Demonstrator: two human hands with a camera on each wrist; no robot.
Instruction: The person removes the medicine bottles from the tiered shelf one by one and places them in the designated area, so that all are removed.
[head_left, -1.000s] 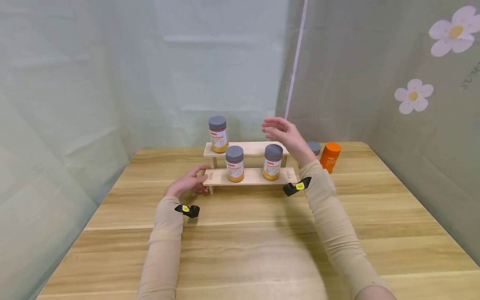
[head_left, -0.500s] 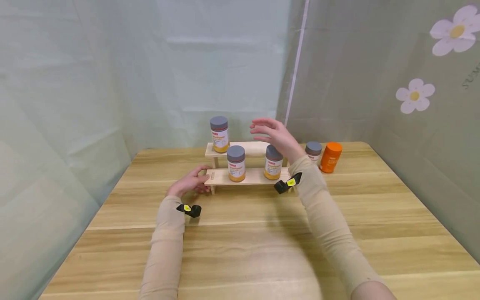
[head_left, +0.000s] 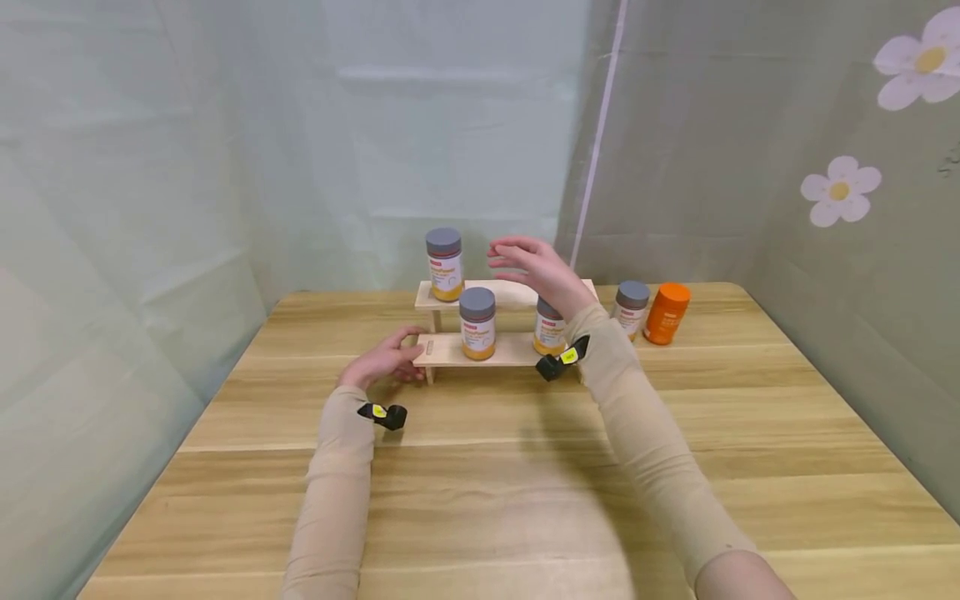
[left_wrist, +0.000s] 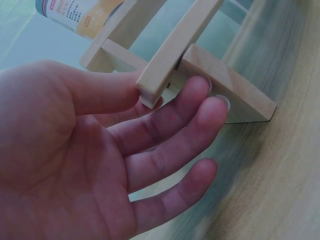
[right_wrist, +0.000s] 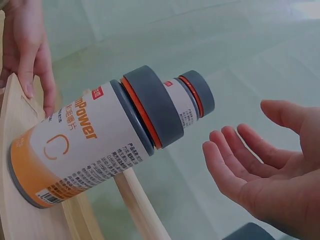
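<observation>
A two-tier wooden display stand (head_left: 513,351) bears white-and-yellow jars with grey lids. My left hand (head_left: 384,361) grips the left end of its lower board, thumb at the edge and fingers curled beneath, as the left wrist view shows. One jar (head_left: 445,268) stands at the upper board's left end; another jar (head_left: 478,327) is below it on the lower board. The lower right jar (head_left: 549,330) is partly hidden behind my right arm. My right hand (head_left: 536,268) hovers above the upper board, fingers loosely bent; in the right wrist view its palm (right_wrist: 280,175) holds nothing.
Right of the stand, a grey-lidded jar (head_left: 631,307) and an orange jar (head_left: 667,314) stand on the wooden table (head_left: 465,500). Pale curtains (head_left: 457,125) hang behind and at both sides. Each wrist carries a small black camera (head_left: 562,358).
My right hand has moved left above the upper board, uncovering the grey-lidded jar beside the stand and covering more of the lower right jar. My left hand keeps its grip on the stand.
</observation>
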